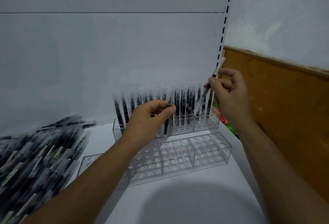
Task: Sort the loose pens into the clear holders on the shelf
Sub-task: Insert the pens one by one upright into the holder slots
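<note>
A clear holder [206,125] at the back of the white shelf stands full of several upright black pens in clear sleeves. My left hand [147,118] pinches one wrapped black pen [166,125] upright in front of that holder's left half. Over the holder's right end, my right hand [229,95] pinches another wrapped pen [204,95], tilted with its top toward the upper right. An empty clear holder [211,154] with round holes lies nearer to me. A pile of loose wrapped pens [35,156] covers the shelf's left side.
The white back panel [124,54] rises behind the holders, with a slotted upright [225,19] at its right edge. An orange-brown board [284,99] lies beyond on the right. Green and red items [223,118] show past the shelf's right edge.
</note>
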